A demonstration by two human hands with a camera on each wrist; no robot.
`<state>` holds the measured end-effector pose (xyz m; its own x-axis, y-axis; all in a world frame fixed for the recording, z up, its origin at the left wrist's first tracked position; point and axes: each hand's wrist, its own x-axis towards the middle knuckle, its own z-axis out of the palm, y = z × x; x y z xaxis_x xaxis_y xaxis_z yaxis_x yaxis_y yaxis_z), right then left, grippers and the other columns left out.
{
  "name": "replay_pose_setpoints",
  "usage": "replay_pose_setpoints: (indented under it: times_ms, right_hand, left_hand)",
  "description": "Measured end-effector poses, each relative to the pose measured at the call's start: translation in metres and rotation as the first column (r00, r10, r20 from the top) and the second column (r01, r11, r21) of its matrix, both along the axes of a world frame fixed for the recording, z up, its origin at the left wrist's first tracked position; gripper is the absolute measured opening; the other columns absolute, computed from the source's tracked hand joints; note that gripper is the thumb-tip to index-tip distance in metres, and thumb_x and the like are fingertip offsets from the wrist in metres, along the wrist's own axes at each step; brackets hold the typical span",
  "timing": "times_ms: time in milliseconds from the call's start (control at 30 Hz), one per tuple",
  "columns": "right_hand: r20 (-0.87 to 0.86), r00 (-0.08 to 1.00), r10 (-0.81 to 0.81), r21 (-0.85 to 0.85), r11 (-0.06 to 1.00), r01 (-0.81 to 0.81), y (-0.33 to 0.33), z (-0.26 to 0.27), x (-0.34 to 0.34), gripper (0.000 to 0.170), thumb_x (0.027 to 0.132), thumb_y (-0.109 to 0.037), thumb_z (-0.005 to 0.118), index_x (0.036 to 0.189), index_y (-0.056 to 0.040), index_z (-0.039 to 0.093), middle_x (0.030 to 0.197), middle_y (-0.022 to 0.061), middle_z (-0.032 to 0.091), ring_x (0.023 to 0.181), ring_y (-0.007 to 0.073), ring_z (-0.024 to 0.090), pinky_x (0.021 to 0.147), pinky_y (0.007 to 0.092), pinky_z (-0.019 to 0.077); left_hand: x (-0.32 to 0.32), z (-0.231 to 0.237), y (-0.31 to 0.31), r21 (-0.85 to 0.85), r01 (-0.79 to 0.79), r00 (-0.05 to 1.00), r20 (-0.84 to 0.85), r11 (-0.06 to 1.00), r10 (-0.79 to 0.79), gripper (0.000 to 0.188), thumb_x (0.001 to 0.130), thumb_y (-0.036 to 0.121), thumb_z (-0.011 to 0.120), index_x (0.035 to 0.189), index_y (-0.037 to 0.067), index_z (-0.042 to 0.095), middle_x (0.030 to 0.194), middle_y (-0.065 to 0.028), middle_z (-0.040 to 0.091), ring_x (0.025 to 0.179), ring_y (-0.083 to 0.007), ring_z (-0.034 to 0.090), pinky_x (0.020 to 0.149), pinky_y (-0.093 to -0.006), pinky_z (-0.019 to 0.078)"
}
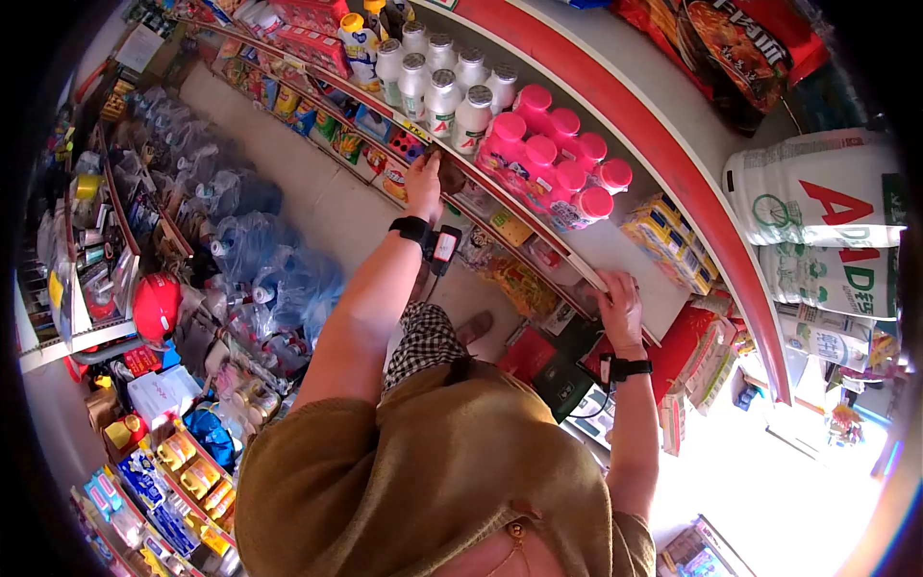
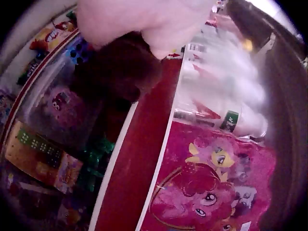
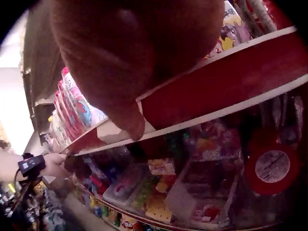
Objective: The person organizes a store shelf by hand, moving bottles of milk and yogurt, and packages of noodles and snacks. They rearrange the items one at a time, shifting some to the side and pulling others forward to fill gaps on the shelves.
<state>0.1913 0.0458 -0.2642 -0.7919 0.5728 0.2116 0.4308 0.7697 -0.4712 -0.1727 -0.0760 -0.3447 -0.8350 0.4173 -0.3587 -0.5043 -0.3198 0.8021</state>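
My left hand [image 1: 424, 183] is at the front edge of a shelf, gripping a dark brown cloth [image 2: 122, 67]. Part of the cloth lies hidden under the fingers, and its lower end hangs over the red edge strip [image 2: 147, 144]. Farther right along the same shelf, my right hand [image 1: 620, 306] grips the shelf edge [image 1: 562, 252], its thumb [image 3: 130, 122] bent down over the red front. White bottles [image 1: 442, 101] stand in rows just behind the left hand. Between the hands, pink-capped bottles [image 1: 553, 159] in printed wrap line the shelf.
Yellow-and-blue packs [image 1: 670, 240] stand behind the right hand. A higher shelf with a red edge [image 1: 663, 159] curves above. Small packets and plastic boxes [image 3: 204, 187] fill the shelf below. Bagged water bottles [image 1: 269, 255] crowd the floor at left.
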Motion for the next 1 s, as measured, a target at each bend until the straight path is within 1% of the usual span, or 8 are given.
replay_pose_setpoints:
  times_ms: [133,233,300,333,500,600,833,1000]
  right_hand:
    - [0.002,1.0,-0.008,0.022,1.0,0.008,0.002,-0.012,-0.004,0.021,0.075,-0.004,0.07,0.094,-0.0061,0.062,0.094,0.012,0.057,0.091,0.0338,0.057,0.077,0.0432,0.0489]
    - [0.046,0.999,-0.018,0.023,1.0,0.017,0.004,-0.022,-0.021,0.02,0.075,-0.005,0.07,0.093,-0.0058,0.061,0.094,0.012,0.057,0.09,0.0341,0.057,0.076,0.0436,0.0486]
    - [0.062,0.998,-0.021,-0.029,0.999,0.023,0.001,-0.018,-0.039,0.022,0.074,-0.005,0.07,0.094,-0.0057,0.06,0.094,0.0119,0.057,0.091,0.0344,0.056,0.078,0.0441,0.0479]
    - [0.064,0.998,-0.019,-0.033,0.999,0.021,0.0,-0.015,-0.042,0.022,0.074,-0.005,0.07,0.094,-0.0057,0.06,0.094,0.0119,0.057,0.091,0.0344,0.056,0.078,0.0441,0.0479]
    - [0.104,0.989,0.108,-0.001,0.994,-0.109,-0.006,0.023,-0.028,0.044,0.072,0.0,0.068,0.114,-0.0068,0.059,0.105,0.0136,0.056,0.102,0.0355,0.054,0.09,0.0447,0.046]
    - [0.102,0.989,0.106,-0.026,0.994,-0.104,-0.001,0.02,0.002,0.05,0.073,0.003,0.065,0.121,-0.0086,0.059,0.112,0.0141,0.056,0.107,0.0354,0.053,0.094,0.0438,0.0456]
    - [0.191,0.968,0.165,0.009,0.985,-0.17,0.017,0.01,0.009,0.045,0.074,0.003,0.065,0.117,-0.0092,0.061,0.112,0.0127,0.057,0.106,0.0338,0.054,0.092,0.0428,0.0474]
    - [0.183,0.968,0.17,0.162,0.966,-0.2,0.017,0.0,-0.014,0.025,0.076,-0.011,0.07,0.1,-0.0088,0.062,0.095,0.0098,0.059,0.093,0.0313,0.058,0.083,0.0418,0.0492]
  left_hand:
    - [-0.007,-0.019,0.001,-0.028,0.024,0.999,-0.041,0.999,-0.025,0.017,0.095,0.019,0.06,0.1,0.004,0.064,0.087,-0.0013,0.066,0.073,-0.0105,0.06,0.068,-0.0267,0.0491]
    - [-0.004,-0.013,0.001,-0.032,-0.015,1.0,0.008,0.999,0.015,0.017,0.095,0.02,0.06,0.099,0.003,0.064,0.086,-0.0011,0.066,0.072,-0.0099,0.059,0.067,-0.0256,0.0486]
    - [-0.007,-0.024,0.002,-0.005,-0.014,0.995,-0.103,1.0,0.014,0.018,0.095,0.021,0.061,0.099,0.003,0.064,0.086,-0.0007,0.066,0.072,-0.0092,0.059,0.066,-0.0252,0.0483]
    - [-0.007,-0.03,0.003,0.006,-0.034,0.995,-0.093,0.999,0.035,0.018,0.095,0.021,0.061,0.1,0.004,0.065,0.086,-0.0004,0.066,0.072,-0.009,0.059,0.065,-0.0251,0.0481]
    - [-0.01,-0.022,-0.002,-0.001,0.038,0.999,-0.016,0.999,-0.038,0.018,0.095,0.02,0.06,0.102,0.004,0.065,0.087,-0.0005,0.066,0.072,-0.0095,0.06,0.065,-0.0256,0.0487]
    - [-0.011,-0.022,-0.003,0.029,0.071,0.997,-0.019,0.997,-0.07,0.019,0.095,0.02,0.06,0.103,0.003,0.064,0.088,-0.0005,0.067,0.073,-0.01,0.06,0.066,-0.0258,0.0492]
    - [-0.011,-0.015,-0.006,-0.033,0.087,0.996,-0.021,0.996,-0.088,0.019,0.095,0.02,0.06,0.105,0.003,0.064,0.09,0.0,0.067,0.076,-0.0099,0.061,0.068,-0.0259,0.0492]
    - [-0.011,-0.019,-0.005,-0.033,0.066,0.997,-0.044,0.997,-0.067,0.019,0.095,0.021,0.06,0.103,0.004,0.064,0.088,0.0003,0.066,0.074,-0.0091,0.059,0.066,-0.0252,0.0477]
